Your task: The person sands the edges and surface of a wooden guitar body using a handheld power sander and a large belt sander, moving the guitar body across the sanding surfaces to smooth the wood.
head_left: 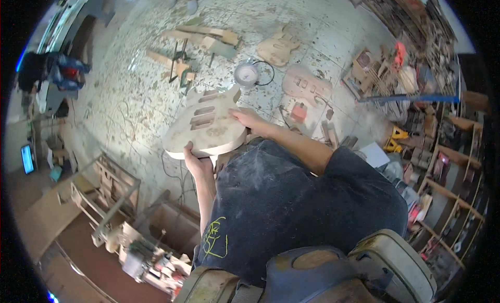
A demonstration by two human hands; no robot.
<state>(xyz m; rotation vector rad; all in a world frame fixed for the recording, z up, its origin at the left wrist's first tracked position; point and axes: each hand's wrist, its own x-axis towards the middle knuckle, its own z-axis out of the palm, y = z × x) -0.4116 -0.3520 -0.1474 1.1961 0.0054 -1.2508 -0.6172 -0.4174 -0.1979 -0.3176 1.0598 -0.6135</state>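
Pale guitar body [208, 134] held in both my hands, pocketed face up, over the debris-strewn floor [130, 115]. Left hand [197, 162]: at the near edge, thumb over the top face, other fingers hidden beneath. Right hand [249, 121]: gripping the right side. Several rectangular pockets run in a row along the body. On the floor beyond: a tan guitar body [271, 51] and a pinkish guitar body [292, 83], well apart from mine; a round pale container [245, 75], black loop beside it. Right: cluttered wooden shelving [458, 201]; yellow tool [397, 134] nearby.
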